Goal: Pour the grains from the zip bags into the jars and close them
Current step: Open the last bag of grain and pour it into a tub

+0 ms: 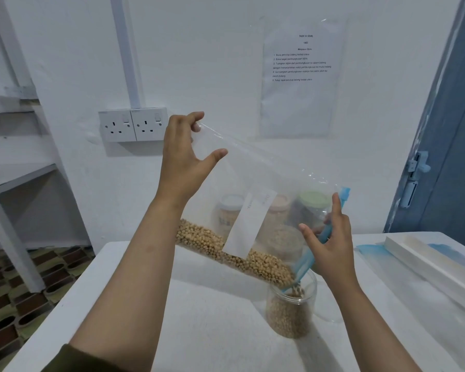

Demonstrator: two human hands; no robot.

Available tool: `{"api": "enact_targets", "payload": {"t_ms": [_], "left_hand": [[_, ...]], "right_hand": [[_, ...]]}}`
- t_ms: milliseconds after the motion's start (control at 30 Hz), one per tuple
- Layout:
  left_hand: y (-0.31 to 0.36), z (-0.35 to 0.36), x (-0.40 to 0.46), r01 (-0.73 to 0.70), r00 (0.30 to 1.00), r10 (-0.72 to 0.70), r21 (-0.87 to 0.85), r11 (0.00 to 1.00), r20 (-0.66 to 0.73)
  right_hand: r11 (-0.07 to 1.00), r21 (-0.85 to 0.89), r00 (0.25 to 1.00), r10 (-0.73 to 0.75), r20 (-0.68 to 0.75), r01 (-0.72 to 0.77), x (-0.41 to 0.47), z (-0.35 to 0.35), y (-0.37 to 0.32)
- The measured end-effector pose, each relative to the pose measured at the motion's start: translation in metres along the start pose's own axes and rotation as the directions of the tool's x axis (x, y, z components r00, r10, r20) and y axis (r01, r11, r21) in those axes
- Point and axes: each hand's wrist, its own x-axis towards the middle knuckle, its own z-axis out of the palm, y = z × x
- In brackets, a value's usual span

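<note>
**Soybeans pouring, bag tilted over jar**

Left hand (184,157) grip pinches the zip bag (253,189) bottom corner, raised. Right hand (330,242) grip holds the blue zip edge at the open jar (290,315) mouth on the table (212,318). Soybeans (226,248) sliding in; jar partly filled.

Up on the wall, right of the double socket (133,124), a sheet in a plastic sleeve (302,76) is headed "TASK & GOAL", with numbered lines beneath too small to read. The zip bag's white label (249,224) carries faint, illegible print.
</note>
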Motion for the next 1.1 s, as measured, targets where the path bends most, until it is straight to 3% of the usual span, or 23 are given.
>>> {"api": "enact_targets", "payload": {"t_ms": [1100], "left_hand": [[0.0029, 0.0054, 0.0007, -0.004, 1.000, 0.004, 0.001, 1.000, 0.008]], "right_hand": [[1.000, -0.014, 1.000, -0.010, 0.003, 0.010, -0.0036, -0.0047, 0.0023]]}}
